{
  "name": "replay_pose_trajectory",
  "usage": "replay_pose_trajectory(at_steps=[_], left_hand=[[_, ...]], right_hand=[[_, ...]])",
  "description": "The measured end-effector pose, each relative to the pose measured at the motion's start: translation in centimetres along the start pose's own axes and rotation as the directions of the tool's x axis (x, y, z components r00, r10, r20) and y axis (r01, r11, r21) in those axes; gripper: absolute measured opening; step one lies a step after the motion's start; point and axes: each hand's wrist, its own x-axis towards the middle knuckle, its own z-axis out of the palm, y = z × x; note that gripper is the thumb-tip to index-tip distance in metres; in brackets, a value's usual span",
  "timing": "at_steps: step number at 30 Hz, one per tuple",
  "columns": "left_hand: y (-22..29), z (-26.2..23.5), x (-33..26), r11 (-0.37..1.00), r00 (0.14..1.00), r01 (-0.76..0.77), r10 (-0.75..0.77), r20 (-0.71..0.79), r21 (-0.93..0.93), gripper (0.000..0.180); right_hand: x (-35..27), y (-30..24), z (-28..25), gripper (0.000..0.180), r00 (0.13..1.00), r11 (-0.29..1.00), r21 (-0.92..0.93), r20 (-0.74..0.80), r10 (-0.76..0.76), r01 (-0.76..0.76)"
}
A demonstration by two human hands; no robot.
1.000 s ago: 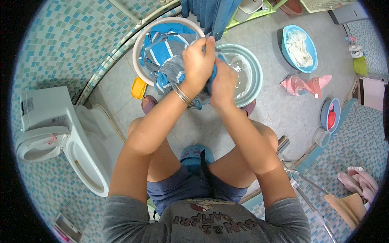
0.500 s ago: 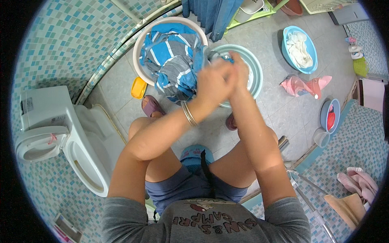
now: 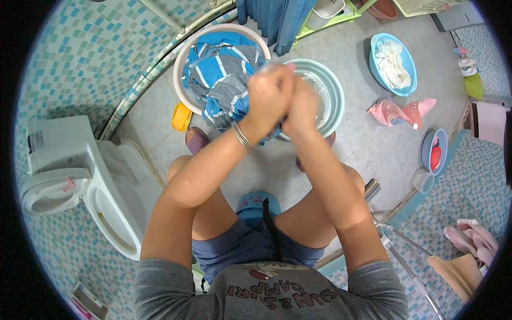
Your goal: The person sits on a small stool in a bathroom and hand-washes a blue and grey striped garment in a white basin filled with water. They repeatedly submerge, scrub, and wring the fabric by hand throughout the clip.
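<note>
Loosely, rumpled striped cloth [image 3: 218,69] overhangs a round tub [image 3: 178,74]. Left hand [image 3: 266,97] and right hand [image 3: 304,106] meet by its right edge, fingers' hold blurred beyond telling.

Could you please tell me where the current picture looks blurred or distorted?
Head view: motion blur smears the left hand and right hand; head view: the striped blue, grey and white cloth looks sharper; head view: fisheye distortion bows the blue mosaic-tiled wall.
</note>
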Motion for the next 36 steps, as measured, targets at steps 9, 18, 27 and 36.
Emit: replay_pose_trajectory(at_steps=[9,18,27,36], left_hand=[[1.3,0.4,-1.3,1.000,0.990,0.021,-0.021,0.143,0.002,0.028],[2.2,0.3,-1.8,0.990,0.983,0.124,-0.133,0.126,0.073,0.028],[2.1,0.4,-2.3,0.987,0.986,0.162,-0.163,0.047,0.014,0.031],[0.3,-0.5,-0.4,0.922,0.924,0.384,-0.383,0.018,-0.048,0.029]], right_hand=[[2.0,1.2,-0.9,0.026,0.991,0.991,-0.043,-0.034,-0.127,0.125],[2.3,0.6,-2.2,0.026,0.963,0.767,-0.592,0.062,-0.264,0.248],[1.9,-0.2,-1.2,0.022,0.996,0.998,0.003,-0.065,0.067,-0.067],[-1.7,0.0,1.3,0.023,0.989,0.999,-0.020,-0.139,-0.051,0.049]])
